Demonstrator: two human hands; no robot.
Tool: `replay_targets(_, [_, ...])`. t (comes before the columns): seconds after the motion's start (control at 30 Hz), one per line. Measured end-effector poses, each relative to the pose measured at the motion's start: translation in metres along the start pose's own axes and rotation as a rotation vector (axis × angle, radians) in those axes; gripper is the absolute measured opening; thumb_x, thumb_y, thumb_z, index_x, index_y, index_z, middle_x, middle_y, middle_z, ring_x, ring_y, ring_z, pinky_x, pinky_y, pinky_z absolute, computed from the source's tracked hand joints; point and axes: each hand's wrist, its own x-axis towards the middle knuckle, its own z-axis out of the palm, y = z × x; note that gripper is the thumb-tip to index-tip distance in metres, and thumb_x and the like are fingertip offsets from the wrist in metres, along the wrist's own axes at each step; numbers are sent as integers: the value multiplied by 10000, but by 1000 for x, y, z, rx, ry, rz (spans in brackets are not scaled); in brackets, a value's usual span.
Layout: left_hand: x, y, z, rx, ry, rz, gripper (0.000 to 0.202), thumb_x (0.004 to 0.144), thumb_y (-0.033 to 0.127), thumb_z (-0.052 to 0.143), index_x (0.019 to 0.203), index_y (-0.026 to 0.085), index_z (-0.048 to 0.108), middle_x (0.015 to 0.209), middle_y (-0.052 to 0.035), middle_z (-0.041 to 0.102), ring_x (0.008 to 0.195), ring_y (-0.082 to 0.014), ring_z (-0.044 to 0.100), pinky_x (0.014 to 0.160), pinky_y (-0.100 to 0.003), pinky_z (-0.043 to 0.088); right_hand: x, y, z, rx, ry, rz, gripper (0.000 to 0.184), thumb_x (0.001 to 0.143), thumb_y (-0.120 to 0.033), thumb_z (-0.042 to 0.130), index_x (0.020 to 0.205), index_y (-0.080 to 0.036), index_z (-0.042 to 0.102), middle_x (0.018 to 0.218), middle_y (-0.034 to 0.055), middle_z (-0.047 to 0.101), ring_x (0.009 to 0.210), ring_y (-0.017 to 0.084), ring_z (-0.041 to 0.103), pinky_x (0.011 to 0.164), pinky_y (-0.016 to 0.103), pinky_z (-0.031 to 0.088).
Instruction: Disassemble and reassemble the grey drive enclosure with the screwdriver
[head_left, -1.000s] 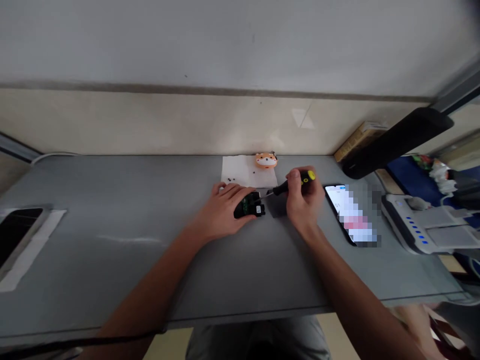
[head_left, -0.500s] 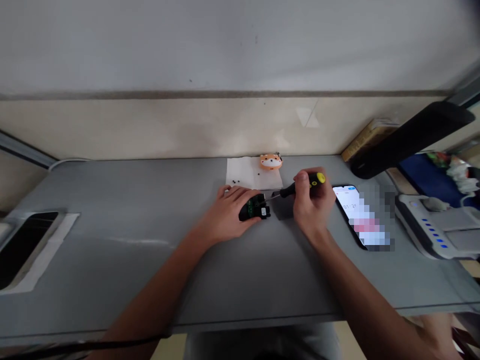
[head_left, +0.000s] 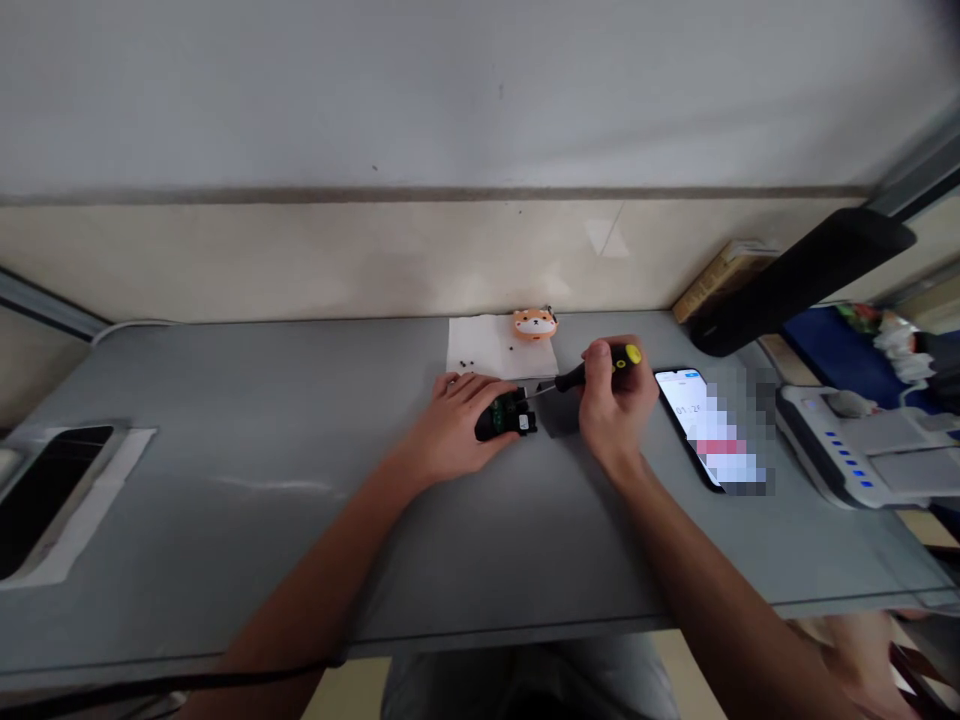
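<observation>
My left hand (head_left: pixel 459 425) grips a small black device (head_left: pixel 505 417) with a green circuit board showing on top, holding it down on the table. My right hand (head_left: pixel 619 395) is shut on a screwdriver (head_left: pixel 598 370) with a black and yellow handle. Its thin metal shaft points left, and the tip ends at the device's right side. Whether the tip touches a screw is hidden at this size. Behind the device, several tiny black screws (head_left: pixel 465 362) lie on a white paper napkin (head_left: pixel 495 347).
An orange shiba-dog toy (head_left: pixel 535 324) sits at the napkin's far edge. A smartphone (head_left: pixel 684 412) lies to the right of my right hand, and a white device with blue lights (head_left: pixel 847 450) stands beyond it. A black lamp head (head_left: pixel 802 280) overhangs the table's far right corner. A dark inset panel (head_left: pixel 45 500) lies at the left.
The whole view has shifted slightly as my head moved. Both hands keep their hold, and the screwdriver tip stays at the device.
</observation>
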Motion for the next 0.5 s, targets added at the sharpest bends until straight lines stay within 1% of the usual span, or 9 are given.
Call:
replay_targets(0.17, [0, 2, -4, -9, -21, -15, 414, 895, 319, 750, 1271, 248, 593, 1258, -64, 704, 1201, -282, 636, 1119, -488, 400, 0, -1, -1, -21, 24, -11, 336, 976, -496, 538, 786, -221, 552, 631, -43, 530, 554, 110, 480, 536, 260, 405])
replay_targets(0.3, [0, 0, -5, -2, -27, -18, 437, 891, 337, 759, 1281, 240, 587, 1274, -70, 697, 1203, -282, 633, 1134, -491, 382, -1, 2, -2, -46, 4, -37, 320, 983, -477, 547, 798, -217, 566, 648, -39, 553, 558, 110, 501, 536, 262, 412])
replay_targets(0.4, [1, -1, -3, 24, -36, 3, 436, 905, 358, 744, 1293, 240, 584, 1277, -74, 693, 1207, -286, 630, 1146, -498, 360, -1, 4, -2, -49, 22, -97, 299, 990, -453, 553, 808, -216, 568, 667, -40, 569, 564, 106, 517, 553, 262, 431])
replay_targets(0.5, [0, 0, -2, 39, -33, 10, 447, 905, 364, 745, 1298, 227, 582, 1270, -79, 694, 1209, -287, 627, 1145, -488, 355, -1, 3, -2, -72, 21, -151, 274, 992, -414, 564, 808, -210, 572, 671, -38, 578, 574, 103, 525, 556, 256, 424])
